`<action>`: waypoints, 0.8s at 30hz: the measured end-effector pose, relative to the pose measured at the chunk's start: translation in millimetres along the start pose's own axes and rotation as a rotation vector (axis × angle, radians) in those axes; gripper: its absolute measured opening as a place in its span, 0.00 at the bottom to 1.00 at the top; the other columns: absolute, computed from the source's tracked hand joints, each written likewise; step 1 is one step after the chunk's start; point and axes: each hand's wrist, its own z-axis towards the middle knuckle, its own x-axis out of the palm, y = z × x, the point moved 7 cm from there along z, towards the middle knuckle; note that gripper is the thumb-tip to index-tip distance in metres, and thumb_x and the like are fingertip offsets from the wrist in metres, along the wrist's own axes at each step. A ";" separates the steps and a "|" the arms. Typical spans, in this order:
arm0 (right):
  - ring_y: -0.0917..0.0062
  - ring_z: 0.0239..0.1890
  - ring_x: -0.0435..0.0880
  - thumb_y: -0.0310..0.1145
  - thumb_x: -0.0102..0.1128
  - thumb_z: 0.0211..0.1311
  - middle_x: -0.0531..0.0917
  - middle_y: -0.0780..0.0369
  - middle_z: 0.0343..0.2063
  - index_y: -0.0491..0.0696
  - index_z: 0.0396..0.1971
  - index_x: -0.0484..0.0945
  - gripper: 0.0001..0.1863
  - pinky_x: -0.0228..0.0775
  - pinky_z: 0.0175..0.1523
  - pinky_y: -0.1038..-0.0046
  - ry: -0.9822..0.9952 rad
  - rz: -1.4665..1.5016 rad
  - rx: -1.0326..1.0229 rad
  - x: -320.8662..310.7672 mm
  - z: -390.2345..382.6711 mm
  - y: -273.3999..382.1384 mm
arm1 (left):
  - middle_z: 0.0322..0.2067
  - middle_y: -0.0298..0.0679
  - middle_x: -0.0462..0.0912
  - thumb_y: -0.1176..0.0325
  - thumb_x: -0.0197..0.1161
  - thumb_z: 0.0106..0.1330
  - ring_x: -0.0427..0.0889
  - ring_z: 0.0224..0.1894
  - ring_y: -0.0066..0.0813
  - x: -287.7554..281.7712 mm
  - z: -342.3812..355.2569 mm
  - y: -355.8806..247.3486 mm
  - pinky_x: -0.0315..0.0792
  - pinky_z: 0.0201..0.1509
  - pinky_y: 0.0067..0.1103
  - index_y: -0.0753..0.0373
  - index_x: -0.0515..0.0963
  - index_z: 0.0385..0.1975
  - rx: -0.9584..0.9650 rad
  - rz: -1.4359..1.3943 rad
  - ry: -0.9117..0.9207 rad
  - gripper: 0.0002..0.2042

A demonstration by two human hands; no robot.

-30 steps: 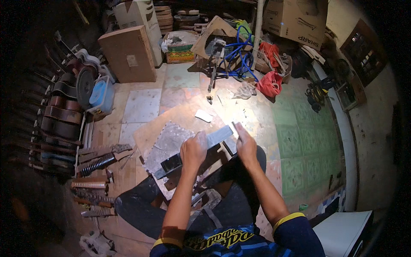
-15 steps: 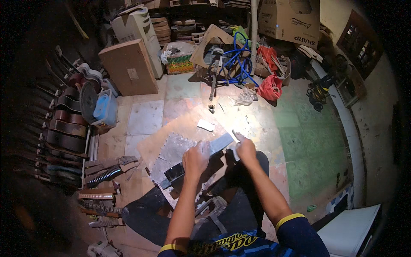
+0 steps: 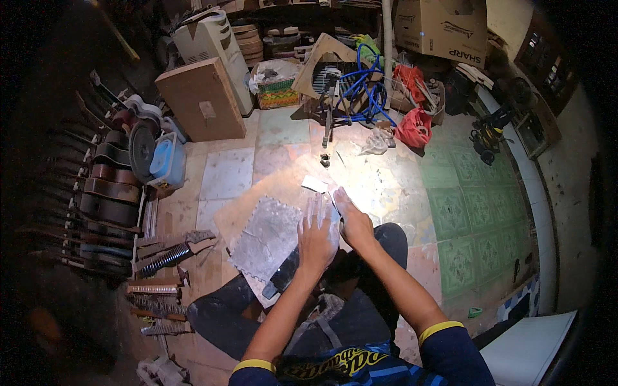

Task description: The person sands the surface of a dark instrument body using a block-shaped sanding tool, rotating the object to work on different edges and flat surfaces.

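My left hand [image 3: 317,233] lies with fingers stretched out over a long block, black [image 3: 287,270] with a grey-blue strip, angled up from lower left; much of it is hidden beneath the hand. My right hand [image 3: 351,222] is closed on a thin, narrow piece [image 3: 334,196], close beside my left fingertips; its exact shape is unclear. Under them are a grey jigsaw-edged mat [image 3: 261,231] and a tan board [image 3: 238,199] on the floor. A small white piece [image 3: 313,183] lies just beyond my fingertips.
Guitars [image 3: 112,193] stand racked at left, beside a blue-lidded tub [image 3: 166,167] and several loose guitar necks [image 3: 154,289]. At the back are a leaning board [image 3: 193,90], blue hose [image 3: 364,90], a red bag [image 3: 413,128] and cardboard boxes [image 3: 438,26]. A white panel [image 3: 521,344] is lower right.
My left hand has gone from gripping the block to lying stretched along it, farther right. My right hand has moved slightly left, closer to it. The block now angles more steeply away from me.
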 end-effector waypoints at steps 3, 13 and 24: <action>0.45 0.43 0.85 0.20 0.54 0.55 0.67 0.54 0.72 0.53 0.73 0.63 0.41 0.79 0.51 0.51 0.027 0.023 0.044 4.9 2.5 4.7 | 0.74 0.50 0.63 0.69 0.64 0.65 0.57 0.76 0.57 1.5 -7.4 -3.6 0.58 0.74 0.48 0.63 0.75 0.65 0.080 0.030 -0.012 0.26; 0.46 0.39 0.87 0.21 0.47 0.60 0.62 0.55 0.75 0.53 0.74 0.62 0.38 0.81 0.48 0.51 -0.009 -0.045 0.024 14.6 18.1 14.3 | 0.40 0.41 0.87 0.69 0.75 0.55 0.85 0.55 0.44 -31.4 -44.2 0.0 0.75 0.65 0.42 0.60 0.85 0.34 0.307 -0.159 -0.115 0.08; 0.46 0.41 0.87 0.16 0.50 0.54 0.60 0.53 0.75 0.46 0.72 0.62 0.40 0.81 0.47 0.52 -0.005 -0.040 0.000 12.6 18.7 16.9 | 0.68 0.59 0.68 0.58 0.66 0.67 0.75 0.63 0.58 -28.7 6.6 31.4 0.74 0.62 0.41 0.61 0.58 0.75 -0.536 -0.123 0.469 0.38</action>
